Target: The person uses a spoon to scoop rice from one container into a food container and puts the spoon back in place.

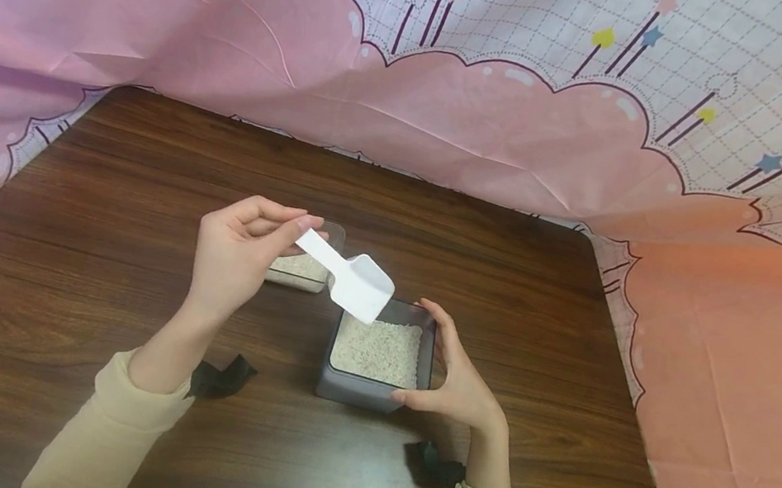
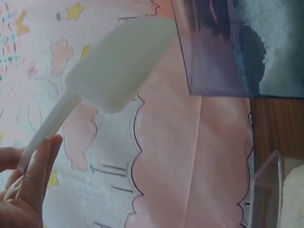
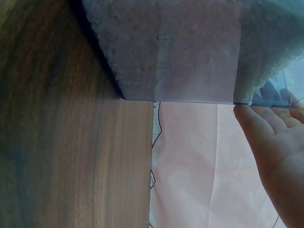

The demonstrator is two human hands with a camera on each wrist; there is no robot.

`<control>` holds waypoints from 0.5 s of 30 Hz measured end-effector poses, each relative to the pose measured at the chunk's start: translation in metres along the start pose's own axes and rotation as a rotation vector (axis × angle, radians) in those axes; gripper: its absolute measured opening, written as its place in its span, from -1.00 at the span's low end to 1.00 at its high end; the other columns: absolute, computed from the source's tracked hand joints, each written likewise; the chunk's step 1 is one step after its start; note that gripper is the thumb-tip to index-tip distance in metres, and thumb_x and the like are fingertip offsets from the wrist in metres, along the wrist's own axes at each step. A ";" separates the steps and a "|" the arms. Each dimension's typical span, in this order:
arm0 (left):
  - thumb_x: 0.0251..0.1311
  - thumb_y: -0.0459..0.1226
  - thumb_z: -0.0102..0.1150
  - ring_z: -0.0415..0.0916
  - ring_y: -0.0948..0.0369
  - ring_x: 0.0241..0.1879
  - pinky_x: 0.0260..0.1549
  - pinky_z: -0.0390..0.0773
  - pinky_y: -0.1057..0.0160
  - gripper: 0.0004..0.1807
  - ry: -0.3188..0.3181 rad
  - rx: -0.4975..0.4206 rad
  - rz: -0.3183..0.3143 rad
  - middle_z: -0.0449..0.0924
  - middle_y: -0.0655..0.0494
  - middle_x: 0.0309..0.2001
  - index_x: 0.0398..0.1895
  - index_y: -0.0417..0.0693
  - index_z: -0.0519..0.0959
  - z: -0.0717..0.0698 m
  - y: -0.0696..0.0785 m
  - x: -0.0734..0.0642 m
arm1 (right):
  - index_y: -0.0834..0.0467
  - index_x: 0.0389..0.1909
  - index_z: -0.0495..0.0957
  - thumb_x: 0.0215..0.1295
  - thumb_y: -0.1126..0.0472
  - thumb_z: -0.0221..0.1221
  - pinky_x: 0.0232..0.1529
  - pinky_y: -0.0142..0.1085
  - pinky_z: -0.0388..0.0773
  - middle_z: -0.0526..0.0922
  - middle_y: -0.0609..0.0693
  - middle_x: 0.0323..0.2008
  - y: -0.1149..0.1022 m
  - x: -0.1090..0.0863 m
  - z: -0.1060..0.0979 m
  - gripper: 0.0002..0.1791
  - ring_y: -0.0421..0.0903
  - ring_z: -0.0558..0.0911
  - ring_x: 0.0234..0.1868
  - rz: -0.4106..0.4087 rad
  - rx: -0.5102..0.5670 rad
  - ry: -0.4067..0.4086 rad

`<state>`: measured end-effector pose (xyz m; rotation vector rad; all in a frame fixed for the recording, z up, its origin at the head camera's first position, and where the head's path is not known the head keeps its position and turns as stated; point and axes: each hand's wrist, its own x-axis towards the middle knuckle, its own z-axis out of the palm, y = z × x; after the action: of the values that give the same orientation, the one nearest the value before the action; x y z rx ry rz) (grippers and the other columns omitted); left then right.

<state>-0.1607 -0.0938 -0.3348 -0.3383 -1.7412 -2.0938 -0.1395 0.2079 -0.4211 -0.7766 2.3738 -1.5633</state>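
Note:
My left hand (image 1: 235,255) pinches the handle of a white plastic scoop (image 1: 362,288). The scoop's head hangs over the back left edge of a dark see-through square bin (image 1: 358,391). Pale granules (image 1: 379,351) lie inside that bin. With thumb and fingers spread along its right side, my right hand (image 1: 464,388) grips the bin at the rim. In the right wrist view the granules show through the bin's wall (image 3: 194,57). Behind the left hand stands a smaller clear container (image 1: 335,238), partly hidden, with more pale granules in it.
A brown wood-grain table (image 1: 148,160) carries everything. Patterned pink and white cloth (image 1: 409,113) hangs along its back and sides. Black straps (image 1: 225,377) dangle near both wrists.

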 end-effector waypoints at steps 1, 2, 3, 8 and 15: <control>0.14 -0.58 0.26 0.73 0.22 -0.33 -0.36 0.76 0.19 -0.89 -0.026 0.022 -0.001 0.75 -0.04 -0.31 -0.27 -0.52 0.61 0.003 0.001 -0.001 | 0.10 0.50 -0.10 -0.15 0.25 0.53 0.43 0.31 -0.02 0.03 0.08 0.47 0.000 0.000 0.000 0.25 0.07 0.00 0.49 -0.002 0.000 0.001; 0.14 -0.57 0.26 0.73 0.24 -0.32 -0.34 0.76 0.20 -0.90 -0.054 0.051 0.001 0.74 -0.10 -0.30 -0.27 -0.50 0.61 0.006 0.001 -0.003 | 0.10 0.50 -0.10 -0.16 0.25 0.53 0.43 0.30 -0.01 0.04 0.07 0.46 0.000 0.000 0.000 0.25 0.07 0.03 0.48 -0.002 0.001 0.003; 0.14 -0.56 0.27 0.73 0.25 -0.32 -0.37 0.76 0.22 -0.91 -0.082 0.083 0.004 0.73 -0.15 -0.29 -0.28 -0.48 0.63 0.009 0.001 -0.004 | 0.11 0.50 -0.10 -0.16 0.25 0.53 0.43 0.30 -0.01 0.05 0.06 0.46 0.000 0.000 0.000 0.25 0.07 0.03 0.48 -0.002 0.001 0.004; 0.11 -0.53 0.32 0.73 0.17 -0.32 -0.38 0.74 0.39 -0.94 -0.198 0.234 0.066 0.73 -0.18 -0.32 -0.34 -0.36 0.66 0.023 -0.006 -0.016 | 0.05 0.50 -0.09 -0.16 0.23 0.53 0.44 0.30 -0.04 0.03 0.11 0.47 0.000 -0.001 0.000 0.25 0.07 0.01 0.48 0.003 -0.002 0.008; 0.06 -0.57 0.31 0.73 0.06 -0.31 -0.30 0.74 0.32 -0.93 -0.278 0.343 0.197 0.74 -0.14 -0.33 -0.39 -0.34 0.65 0.032 -0.024 -0.028 | 0.17 0.49 -0.11 -0.16 0.23 0.53 0.41 0.32 0.02 0.06 0.08 0.46 0.000 0.000 0.002 0.26 0.10 0.07 0.46 -0.011 -0.001 0.007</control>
<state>-0.1487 -0.0553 -0.3617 -0.6920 -2.0864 -1.6352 -0.1391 0.2066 -0.4220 -0.7865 2.3792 -1.5717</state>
